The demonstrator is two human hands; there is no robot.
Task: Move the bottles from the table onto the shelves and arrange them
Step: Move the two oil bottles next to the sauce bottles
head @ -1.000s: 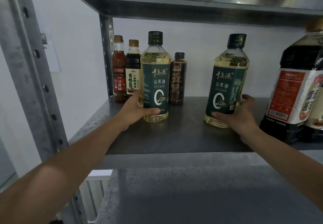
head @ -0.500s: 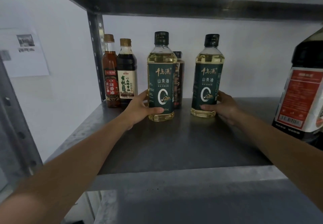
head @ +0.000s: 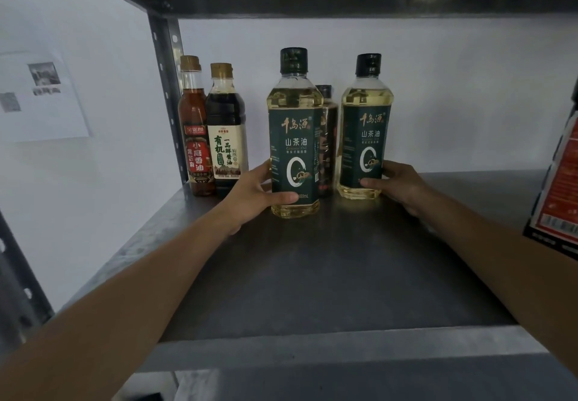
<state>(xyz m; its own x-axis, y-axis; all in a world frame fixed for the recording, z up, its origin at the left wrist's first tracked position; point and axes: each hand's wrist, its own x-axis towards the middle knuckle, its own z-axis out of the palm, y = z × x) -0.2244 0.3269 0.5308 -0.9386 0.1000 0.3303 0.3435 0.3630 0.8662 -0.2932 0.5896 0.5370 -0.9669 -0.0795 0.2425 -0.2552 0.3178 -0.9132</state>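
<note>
From the head camera, a grey metal shelf (head: pixel 312 275) holds a row of bottles near its back left corner. The left hand (head: pixel 251 192) grips the left camellia oil bottle (head: pixel 294 131) low on its green label, with the thumb curled across the front and the fingers wrapped round the far side. The right hand (head: pixel 403 181) grips the right camellia oil bottle (head: pixel 364 125) the same way, near its base. Both bottles stand upright on the shelf, close together, with a small dark bottle (head: pixel 327 138) showing between and behind them. To the left, against the upright post (head: pixel 165 88), stand a sesame oil bottle (head: pixel 194 138) and a soy sauce bottle (head: pixel 225 138), touching each other. A large red-labelled bottle (head: pixel 560 188) is cut off at the right edge. A printed sheet (head: pixel 40 97) hangs on the wall.
</note>
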